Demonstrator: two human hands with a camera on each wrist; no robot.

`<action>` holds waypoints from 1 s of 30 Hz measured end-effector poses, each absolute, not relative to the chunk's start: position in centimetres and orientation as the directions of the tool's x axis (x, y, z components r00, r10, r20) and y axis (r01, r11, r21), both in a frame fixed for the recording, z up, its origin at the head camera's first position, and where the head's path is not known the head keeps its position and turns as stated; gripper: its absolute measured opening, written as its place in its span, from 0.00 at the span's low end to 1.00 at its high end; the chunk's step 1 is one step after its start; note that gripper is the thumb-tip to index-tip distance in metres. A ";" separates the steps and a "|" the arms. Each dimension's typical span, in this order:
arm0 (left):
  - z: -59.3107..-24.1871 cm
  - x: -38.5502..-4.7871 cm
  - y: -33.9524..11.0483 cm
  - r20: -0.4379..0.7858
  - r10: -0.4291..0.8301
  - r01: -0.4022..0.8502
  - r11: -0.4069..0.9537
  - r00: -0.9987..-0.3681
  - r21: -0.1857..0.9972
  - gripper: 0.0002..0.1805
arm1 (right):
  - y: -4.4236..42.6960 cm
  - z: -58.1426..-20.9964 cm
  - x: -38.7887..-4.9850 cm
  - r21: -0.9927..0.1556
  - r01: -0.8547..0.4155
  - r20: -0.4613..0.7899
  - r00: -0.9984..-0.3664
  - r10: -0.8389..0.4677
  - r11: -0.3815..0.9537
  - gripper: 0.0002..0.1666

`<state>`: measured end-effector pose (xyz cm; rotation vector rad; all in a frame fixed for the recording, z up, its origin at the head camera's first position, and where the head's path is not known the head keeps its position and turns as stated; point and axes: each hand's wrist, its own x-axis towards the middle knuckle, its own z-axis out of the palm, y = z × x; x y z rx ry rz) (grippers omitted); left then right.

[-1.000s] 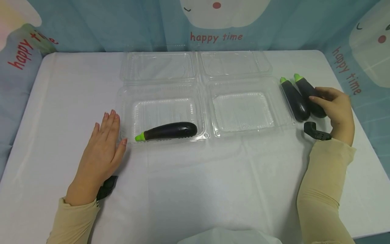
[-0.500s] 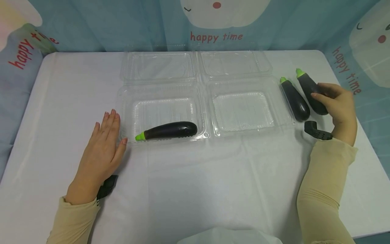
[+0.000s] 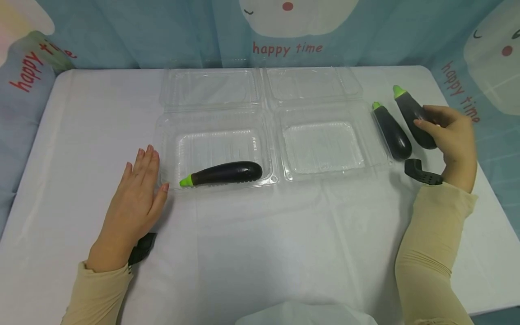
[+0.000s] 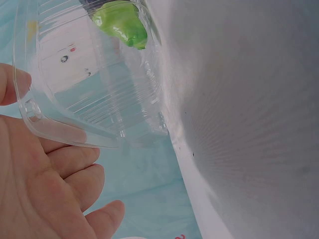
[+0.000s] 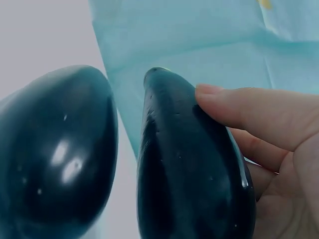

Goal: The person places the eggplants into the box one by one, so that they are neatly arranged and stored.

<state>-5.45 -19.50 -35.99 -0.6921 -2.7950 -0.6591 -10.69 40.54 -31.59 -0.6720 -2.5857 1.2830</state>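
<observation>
At the table's right side my right hand (image 3: pixel 457 137) grips an eggplant (image 3: pixel 413 118) with a green cap, thumb on one side and fingers on the other. The right wrist view shows the held eggplant (image 5: pixel 192 164) close up. Just left of it lies a second eggplant (image 3: pixel 392 132), beside the right clear container (image 3: pixel 325 174). My left hand (image 3: pixel 132 198) has its fingers straight, at the left edge of the left clear container (image 3: pixel 170 149). A third eggplant (image 3: pixel 227 173) lies along that container's front side, its green cap (image 4: pixel 119 22) also visible in the left wrist view.
Both containers have their lids folded back, the left lid (image 3: pixel 215 88) and the right lid (image 3: pixel 313 85) lying toward the far table edge. A white cloth (image 3: pixel 284 243) covers the table. A blue printed curtain (image 3: pixel 183 31) hangs behind and at the sides.
My right hand has shifted the gripped eggplant slightly away from me, widening its gap from the neighbouring eggplant. The left hand has stayed in place.
</observation>
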 end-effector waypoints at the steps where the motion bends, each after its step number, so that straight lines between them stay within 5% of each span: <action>1: -36.0 -5.4 -19.5 0.280 0.397 0.481 0.793 -0.874 0.375 0.32 | 40.5 -31.6 -10.7 -0.789 0.310 -0.034 -0.884 0.466 0.531 0.29; 30: -36.2 -5.4 -19.6 0.289 0.397 0.484 0.792 -0.871 0.371 0.32 | 37.7 -29.5 -10.9 -0.809 0.174 0.053 -0.929 0.365 0.561 0.27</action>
